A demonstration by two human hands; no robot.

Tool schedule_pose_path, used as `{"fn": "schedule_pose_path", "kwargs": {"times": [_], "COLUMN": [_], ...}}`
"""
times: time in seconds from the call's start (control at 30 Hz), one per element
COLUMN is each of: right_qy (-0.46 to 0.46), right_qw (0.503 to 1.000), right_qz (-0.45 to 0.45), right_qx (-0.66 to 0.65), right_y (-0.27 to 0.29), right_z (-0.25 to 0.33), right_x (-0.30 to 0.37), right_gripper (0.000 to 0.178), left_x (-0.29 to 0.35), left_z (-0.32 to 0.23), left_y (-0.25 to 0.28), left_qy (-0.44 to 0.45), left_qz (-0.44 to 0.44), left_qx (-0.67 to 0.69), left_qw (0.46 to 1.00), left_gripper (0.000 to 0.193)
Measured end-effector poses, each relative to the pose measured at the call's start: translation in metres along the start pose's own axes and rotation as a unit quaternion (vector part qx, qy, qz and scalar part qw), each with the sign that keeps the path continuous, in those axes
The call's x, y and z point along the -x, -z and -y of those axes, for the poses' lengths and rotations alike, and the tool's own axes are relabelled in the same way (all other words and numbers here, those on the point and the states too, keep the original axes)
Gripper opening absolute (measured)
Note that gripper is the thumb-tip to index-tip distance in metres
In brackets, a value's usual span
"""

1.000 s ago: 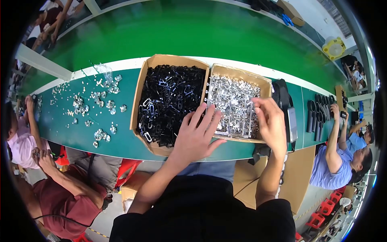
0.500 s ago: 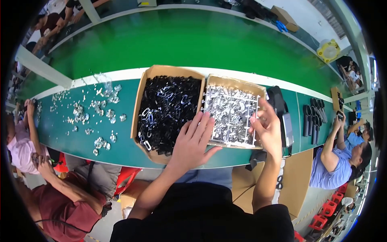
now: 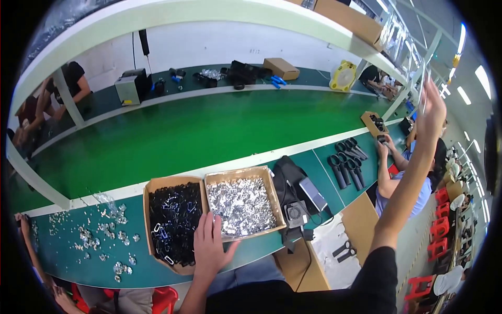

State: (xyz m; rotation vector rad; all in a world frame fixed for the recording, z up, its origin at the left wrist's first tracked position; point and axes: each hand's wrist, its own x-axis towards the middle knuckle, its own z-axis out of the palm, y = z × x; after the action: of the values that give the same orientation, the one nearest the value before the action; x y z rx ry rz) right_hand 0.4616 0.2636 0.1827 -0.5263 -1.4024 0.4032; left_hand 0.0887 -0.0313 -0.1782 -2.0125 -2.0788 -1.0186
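My left hand [image 3: 210,246] lies open, fingers spread, over the near corner where two cardboard boxes meet. Under its fingertips is the edge of the right box [image 3: 277,204], filled with small shiny silver metal pieces. To its left, the other box [image 3: 148,230] holds many black clip-like loops. High at the right, my right hand [image 3: 433,110] is raised on an outstretched arm, near the shelf's end. Its fingers point up and look closed on a thin pale strip [image 3: 422,97], seen nearly edge-on; what it belongs to is unclear.
Small clear plastic bits [image 3: 107,230] are scattered at left. A black bag [image 3: 285,175], a small fan [image 3: 296,213] and dark round-headed handles [image 3: 345,162] lie to the right. An overhead shelf [image 3: 209,21] crosses above. A co-worker [image 3: 392,178] sits at right.
The white grid-like frame that lay over the silver pieces is gone from the box. My right hand has risen far up and right; the view has tilted up and turned right.
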Motion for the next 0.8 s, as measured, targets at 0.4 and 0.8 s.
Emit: {"fn": "schedule_pose_path", "kwargs": {"times": [0.4,0.8], "right_qy": [-0.138,-0.129], "right_qw": [0.943,0.83], "right_qz": [-0.083,0.09], "right_qx": [0.29,0.535], "right_y": [-0.047,-0.042], "right_z": [-0.125,-0.076], "right_x": [-0.256,-0.238], "right_gripper": [0.043,0.081], "left_x": [0.0,-0.007], "left_z": [0.001,0.002], "left_y": [0.001,-0.003], "left_qy": [0.003,-0.027], "left_qz": [-0.02,-0.031], "left_qx": [0.015,0.051], "left_qw": [1.0,0.998], "left_gripper": [0.076,0.07]}}
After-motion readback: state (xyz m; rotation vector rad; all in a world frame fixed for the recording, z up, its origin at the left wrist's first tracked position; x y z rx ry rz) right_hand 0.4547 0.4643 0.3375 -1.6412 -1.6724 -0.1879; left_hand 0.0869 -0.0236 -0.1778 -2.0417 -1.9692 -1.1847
